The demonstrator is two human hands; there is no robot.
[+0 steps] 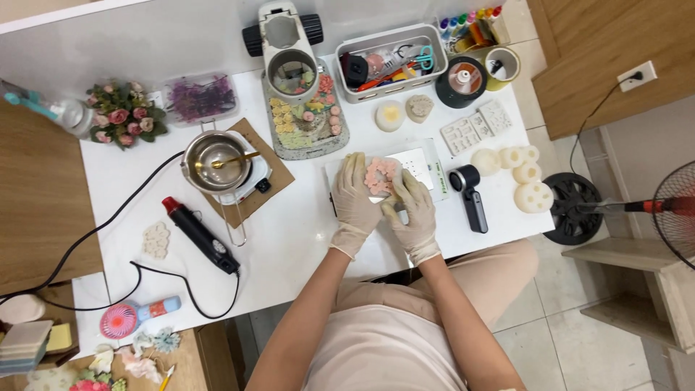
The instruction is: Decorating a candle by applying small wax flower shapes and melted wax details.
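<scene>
Both my hands wear pale latex gloves and meet over the middle of the white table [289, 246]. My left hand [354, 199] and my right hand [411, 211] together grip a translucent silicone mould [381, 176] with a pink flower-shaped piece in it. The mould is held just above a white scale or board [423, 161].
Left of my hands stand a small metal pot with a spoon [213, 156] on a warmer and a black-and-red heat gun [199, 233]. Behind are a tray of small flower shapes [308, 119], a white basket of tools [391, 61], white moulds [527, 185] and a black handheld device [469, 195]. A fan [677, 210] stands at right.
</scene>
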